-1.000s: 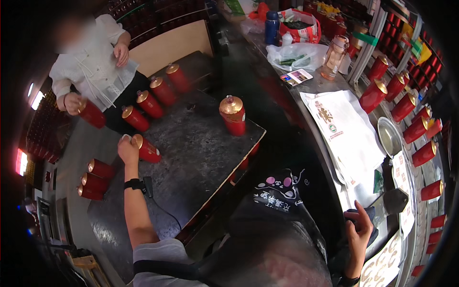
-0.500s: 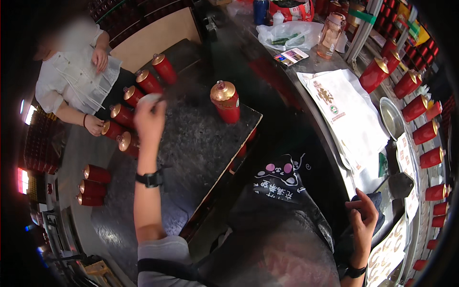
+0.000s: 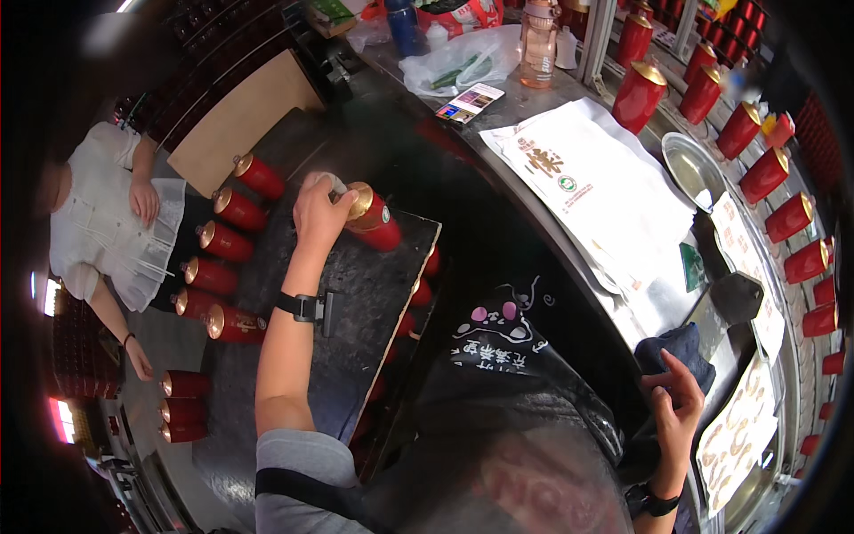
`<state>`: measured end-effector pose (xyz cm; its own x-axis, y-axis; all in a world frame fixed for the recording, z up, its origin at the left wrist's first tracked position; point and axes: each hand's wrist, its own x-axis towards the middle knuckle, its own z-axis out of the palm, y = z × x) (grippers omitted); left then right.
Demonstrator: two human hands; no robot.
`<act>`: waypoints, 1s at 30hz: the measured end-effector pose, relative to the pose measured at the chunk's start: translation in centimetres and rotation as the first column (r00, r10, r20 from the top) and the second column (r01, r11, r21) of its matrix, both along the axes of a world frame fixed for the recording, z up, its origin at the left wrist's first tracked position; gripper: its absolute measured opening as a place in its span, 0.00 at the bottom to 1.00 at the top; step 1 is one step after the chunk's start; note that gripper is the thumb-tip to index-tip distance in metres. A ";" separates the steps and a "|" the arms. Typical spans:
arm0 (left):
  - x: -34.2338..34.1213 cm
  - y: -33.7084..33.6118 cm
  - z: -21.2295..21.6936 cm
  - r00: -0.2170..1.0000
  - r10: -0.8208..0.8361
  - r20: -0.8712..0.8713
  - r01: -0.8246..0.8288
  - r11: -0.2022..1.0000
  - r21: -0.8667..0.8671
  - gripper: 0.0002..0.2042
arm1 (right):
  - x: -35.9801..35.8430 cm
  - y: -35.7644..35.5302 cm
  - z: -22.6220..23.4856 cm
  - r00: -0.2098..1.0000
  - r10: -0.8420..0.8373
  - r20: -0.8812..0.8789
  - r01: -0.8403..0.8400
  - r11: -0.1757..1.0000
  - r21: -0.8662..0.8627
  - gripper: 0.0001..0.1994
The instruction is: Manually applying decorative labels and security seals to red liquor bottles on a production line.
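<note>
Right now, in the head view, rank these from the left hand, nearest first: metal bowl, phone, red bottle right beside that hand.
1. Red bottle: close against the left hand, on its right.
2. Phone: up and to the right, on the counter.
3. Metal bowl: farthest right, past the white sheets.

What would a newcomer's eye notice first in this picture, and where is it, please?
Probably the red, gold-topped bottle at the person's left hand, on the dark table. Next may come the row of similar bottles along the table's left side, then the white printed sheets on the bench to the right.
</note>
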<state>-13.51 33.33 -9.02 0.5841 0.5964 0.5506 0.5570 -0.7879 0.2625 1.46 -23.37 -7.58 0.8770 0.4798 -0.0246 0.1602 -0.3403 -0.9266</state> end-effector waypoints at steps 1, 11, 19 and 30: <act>0.0 0.1 -0.3 0.999 -0.006 -0.039 0.005 0.999 -0.038 0.10 | 0.1 0.0 0.0 1.000 0.005 -0.013 -0.005 1.000 0.007 0.26; 1.0 -1.8 2.4 0.977 -0.162 -0.141 0.171 0.984 0.052 0.09 | 0.6 1.1 1.8 0.996 0.090 -0.017 -0.090 0.996 0.027 0.26; 3.8 -15.5 15.1 0.800 -0.580 0.152 0.598 0.752 -0.277 0.07 | 1.8 1.8 2.3 0.818 0.219 0.532 -0.172 0.976 -0.136 0.32; 23.4 -32.7 13.8 0.189 -0.803 0.565 0.690 -0.301 -0.659 0.06 | -0.2 -4.0 -1.5 0.801 -0.083 0.593 -0.067 0.972 0.226 0.48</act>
